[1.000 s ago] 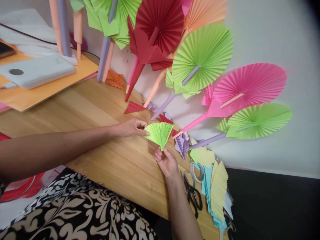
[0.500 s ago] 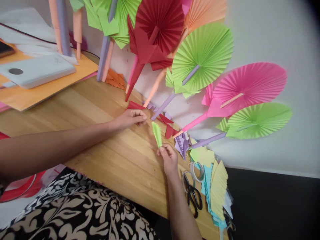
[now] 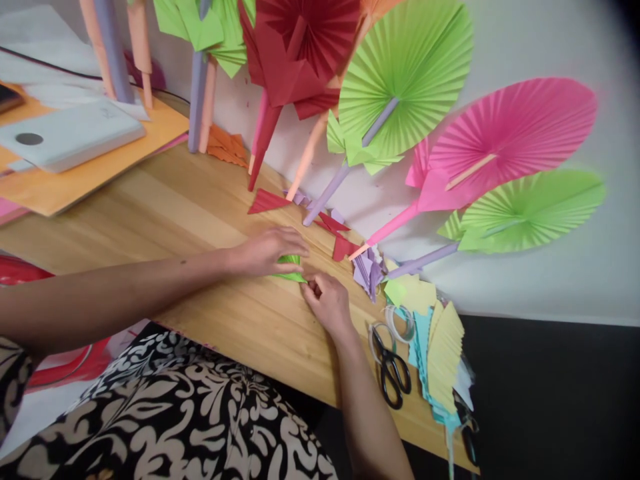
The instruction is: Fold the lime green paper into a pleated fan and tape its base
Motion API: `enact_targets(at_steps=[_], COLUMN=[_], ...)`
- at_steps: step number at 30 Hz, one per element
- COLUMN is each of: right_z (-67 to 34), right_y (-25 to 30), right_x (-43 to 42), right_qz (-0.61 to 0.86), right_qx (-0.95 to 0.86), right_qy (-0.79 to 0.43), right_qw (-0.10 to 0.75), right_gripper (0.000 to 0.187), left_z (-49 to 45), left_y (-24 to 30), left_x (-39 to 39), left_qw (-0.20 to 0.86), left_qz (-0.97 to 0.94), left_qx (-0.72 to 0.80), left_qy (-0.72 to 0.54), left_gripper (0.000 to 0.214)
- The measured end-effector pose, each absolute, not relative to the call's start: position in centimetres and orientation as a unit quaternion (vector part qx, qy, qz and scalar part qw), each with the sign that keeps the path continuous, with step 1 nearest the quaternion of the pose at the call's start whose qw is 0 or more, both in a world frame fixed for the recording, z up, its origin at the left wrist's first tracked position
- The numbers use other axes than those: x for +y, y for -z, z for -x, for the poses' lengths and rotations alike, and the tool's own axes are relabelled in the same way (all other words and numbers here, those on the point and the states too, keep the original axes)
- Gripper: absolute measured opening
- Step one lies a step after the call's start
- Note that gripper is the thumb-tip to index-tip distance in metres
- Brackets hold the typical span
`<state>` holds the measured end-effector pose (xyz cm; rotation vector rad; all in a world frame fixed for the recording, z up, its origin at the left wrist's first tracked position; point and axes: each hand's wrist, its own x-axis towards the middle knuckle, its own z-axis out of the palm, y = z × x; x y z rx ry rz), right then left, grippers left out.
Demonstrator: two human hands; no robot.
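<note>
A small piece of pleated green paper (image 3: 290, 261) lies on the wooden table in front of me, partly hidden under my fingers. Over it, my left hand (image 3: 267, 251) is spread with its fingers stretched out, touching the paper from above. At the paper's near right end, my right hand (image 3: 327, 301) pinches the tip between thumb and fingers. Just beyond both hands lie red paper scraps (image 3: 345, 248) and a bundle of folded purple paper (image 3: 367, 272).
Large paper fans on rolled sticks, such as a green fan (image 3: 405, 73) and a pink fan (image 3: 515, 143), lean against the wall. Black-handled scissors (image 3: 393, 373), a tape roll (image 3: 400, 323) and yellow pleated paper (image 3: 444, 353) lie rightward. A pale power bank (image 3: 75, 137) rests on orange sheets (image 3: 165, 127).
The green paper has gone from upright in my right hand down to the table. My left hand has opened from a pinch and moved over it; both hands are now close together.
</note>
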<state>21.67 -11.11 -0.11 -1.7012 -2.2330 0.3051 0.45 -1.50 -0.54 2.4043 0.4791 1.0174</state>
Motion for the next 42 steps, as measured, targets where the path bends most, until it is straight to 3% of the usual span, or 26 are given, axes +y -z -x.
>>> enact_targets(at_steps=[5,10,17,26,32,38,42], right_z=[-21.6,-21.6,-21.6,-21.9,-21.0,-20.2,-20.3], right_y=[0.0,0.1,-0.1,-0.1,-0.6,-1.0,-0.3], right_x=[-11.1,-11.0,-11.0,-11.1,-10.7,-9.4,-9.1], right_qz=[0.59,0.591,0.592,0.546,0.531,0.534,0.534], right_qx=[-0.784,-0.784,-0.784,-0.813,-0.827,-0.832,-0.832], right_qy=[-0.119,-0.119,-0.117,-0.094,-0.091,-0.096,-0.08], right_qw=[0.153,0.152,0.148,0.179,0.163,0.112,0.129], right_gripper=[0.007,0.008,0.005,0.007,0.018,0.008,0.004], left_z=[-2.1,-2.5,1.3,3.0,2.7,1.5,0.0], left_y=[0.7,0.9,0.9,1.8,0.8,0.0,0.6], left_x=[-3.5,-3.3,-2.0,-2.6,-2.5,-1.1,-0.5], left_qw=[0.101,0.052,0.049,0.143,0.109,0.058,0.081], left_qz=[-0.951,-0.964,-0.96,-0.921,-0.943,-0.97,-0.972], left_qx=[0.14,0.182,0.225,0.285,0.261,0.215,0.201], left_qy=[-0.257,-0.189,-0.162,-0.222,-0.173,-0.098,-0.096], left_gripper=[0.019,0.012,0.018,0.019,0.015,0.008,0.007])
